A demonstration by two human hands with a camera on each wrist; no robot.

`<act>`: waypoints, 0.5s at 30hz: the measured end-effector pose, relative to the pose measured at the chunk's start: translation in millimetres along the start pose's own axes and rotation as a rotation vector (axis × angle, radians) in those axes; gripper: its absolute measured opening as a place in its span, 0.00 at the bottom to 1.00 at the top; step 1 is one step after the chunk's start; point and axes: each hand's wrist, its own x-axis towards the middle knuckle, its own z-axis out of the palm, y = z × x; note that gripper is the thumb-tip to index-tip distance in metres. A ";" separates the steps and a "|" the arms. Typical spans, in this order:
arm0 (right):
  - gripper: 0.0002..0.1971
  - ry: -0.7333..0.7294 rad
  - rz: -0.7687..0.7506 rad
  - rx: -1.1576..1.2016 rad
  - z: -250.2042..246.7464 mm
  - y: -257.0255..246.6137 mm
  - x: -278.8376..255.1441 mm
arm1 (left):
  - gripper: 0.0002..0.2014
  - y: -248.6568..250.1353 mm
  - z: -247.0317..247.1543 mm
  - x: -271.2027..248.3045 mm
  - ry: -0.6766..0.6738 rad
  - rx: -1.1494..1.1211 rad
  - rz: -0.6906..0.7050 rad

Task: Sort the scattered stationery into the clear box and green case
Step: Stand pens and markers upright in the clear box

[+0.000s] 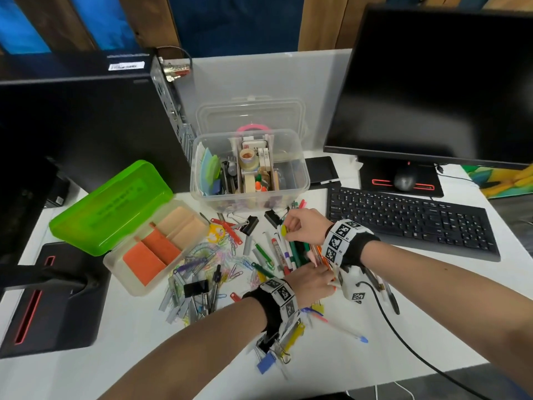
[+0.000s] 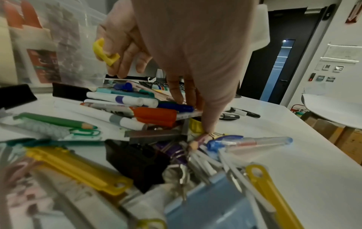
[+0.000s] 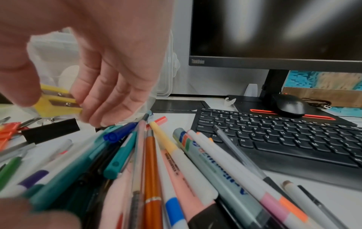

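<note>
My right hand (image 1: 289, 228) pinches a small yellow pencil sharpener (image 3: 56, 106) between thumb and forefinger, lifted just in front of the clear box (image 1: 291, 180). Below it, my left hand (image 1: 317, 272) grips a fanned bunch of pens and markers (image 3: 152, 162) that lies on the white desk. The clear box stands open, with tape, glue and notes in its compartments. At the left, the green case (image 1: 115, 206) lies with its lid up and orange dividers in its tray. Paper clips (image 1: 213, 261), binder clips, staples and tag keys are scattered between them.
A black keyboard (image 1: 409, 223) lies right of the pile, with a mouse (image 1: 405, 180) and a monitor (image 1: 432, 90) behind it. At the left stand a computer tower (image 1: 72, 125) and a second monitor base (image 1: 52, 301). A black cable (image 1: 403, 342) crosses the desk's front right.
</note>
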 end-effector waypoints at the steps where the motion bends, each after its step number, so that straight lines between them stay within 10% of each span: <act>1: 0.10 0.000 -0.001 0.007 -0.2 0.1 0.9 | 0.04 -1.0 0.1 -1.1 0.003 0.006 0.006; 15: 0.11 -0.015 -0.018 0.039 0.0 -11.2 10.2 | 0.03 -4.3 -7.4 -9.4 -0.013 0.086 0.040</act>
